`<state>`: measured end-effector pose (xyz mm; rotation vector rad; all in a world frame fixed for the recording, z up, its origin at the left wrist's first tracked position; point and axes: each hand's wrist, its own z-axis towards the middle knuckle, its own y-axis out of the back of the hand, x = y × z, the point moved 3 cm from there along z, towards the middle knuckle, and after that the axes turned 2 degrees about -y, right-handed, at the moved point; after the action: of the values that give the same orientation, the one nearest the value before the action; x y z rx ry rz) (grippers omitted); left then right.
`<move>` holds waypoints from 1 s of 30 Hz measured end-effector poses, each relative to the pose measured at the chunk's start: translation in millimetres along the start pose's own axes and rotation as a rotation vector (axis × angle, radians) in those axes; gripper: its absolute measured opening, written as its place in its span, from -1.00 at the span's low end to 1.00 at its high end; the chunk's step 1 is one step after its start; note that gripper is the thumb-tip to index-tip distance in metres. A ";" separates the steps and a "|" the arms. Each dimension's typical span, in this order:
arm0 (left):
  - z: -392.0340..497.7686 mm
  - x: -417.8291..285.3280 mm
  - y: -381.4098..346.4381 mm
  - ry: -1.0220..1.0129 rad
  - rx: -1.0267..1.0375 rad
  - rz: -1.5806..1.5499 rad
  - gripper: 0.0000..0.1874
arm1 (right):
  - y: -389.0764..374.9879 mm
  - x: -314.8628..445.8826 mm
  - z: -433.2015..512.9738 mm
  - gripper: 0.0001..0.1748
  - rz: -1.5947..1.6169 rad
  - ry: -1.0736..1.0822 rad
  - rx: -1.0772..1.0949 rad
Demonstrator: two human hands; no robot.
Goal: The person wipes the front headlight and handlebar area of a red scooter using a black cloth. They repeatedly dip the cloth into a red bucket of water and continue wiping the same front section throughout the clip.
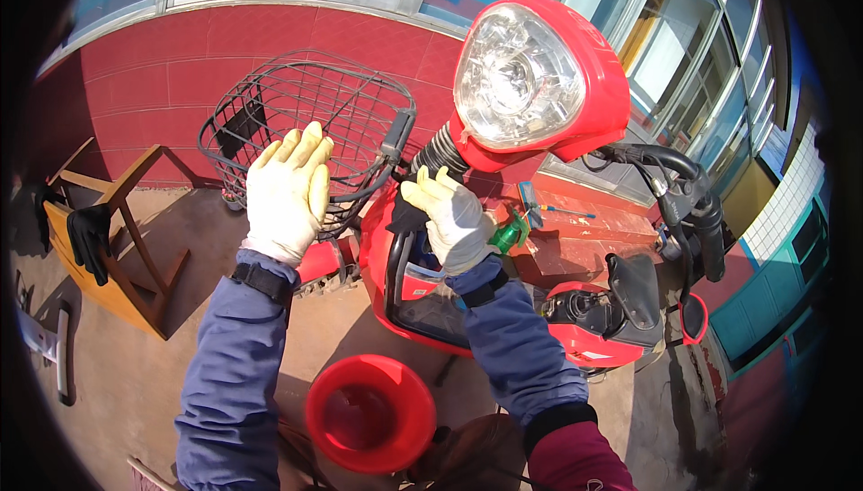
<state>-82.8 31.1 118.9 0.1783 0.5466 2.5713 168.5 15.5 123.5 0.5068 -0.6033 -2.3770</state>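
Note:
My left hand (286, 194), in a pale yellow and white glove, is raised flat with its back up, in front of the black wire basket (310, 106); it holds nothing. My right hand (448, 218), gloved alike, has its fingers bent over a dark cloth-like piece (406, 213) at the red scooter's front; whether it grips this piece is unclear. Above the right hand is the scooter's headlight (519, 79) in its red housing. A red plastic bucket (371, 417) stands below, between my forearms.
A wooden chair or stool (114, 262) lies tipped at left with black gloves (91, 238) on it. A green spray bottle (509, 233) and a squeegee (530, 205) are by the red steps (593, 255). The handlebar (698, 201) juts out at right.

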 end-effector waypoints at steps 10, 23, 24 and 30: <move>2.6 -0.5 0.4 -0.039 0.016 0.026 -0.59 | 5.5 -62.6 -34.0 -0.62 0.430 -0.314 -0.298; 6.5 -3.4 1.0 -0.055 0.070 0.033 -0.55 | -6.3 -9.0 17.6 -0.68 -0.044 0.004 -0.073; 6.7 -2.8 0.3 -0.060 0.072 0.034 -0.55 | -3.9 -13.8 17.9 -0.69 -0.055 -0.003 -0.035; 4.4 -0.6 -3.1 -0.072 0.048 0.035 -0.55 | 12.9 -35.7 -9.3 -0.81 0.082 -0.141 -0.088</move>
<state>-80.0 34.8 121.6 0.2990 0.5829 2.5761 205.2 27.1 129.9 0.2728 -0.5668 -2.3626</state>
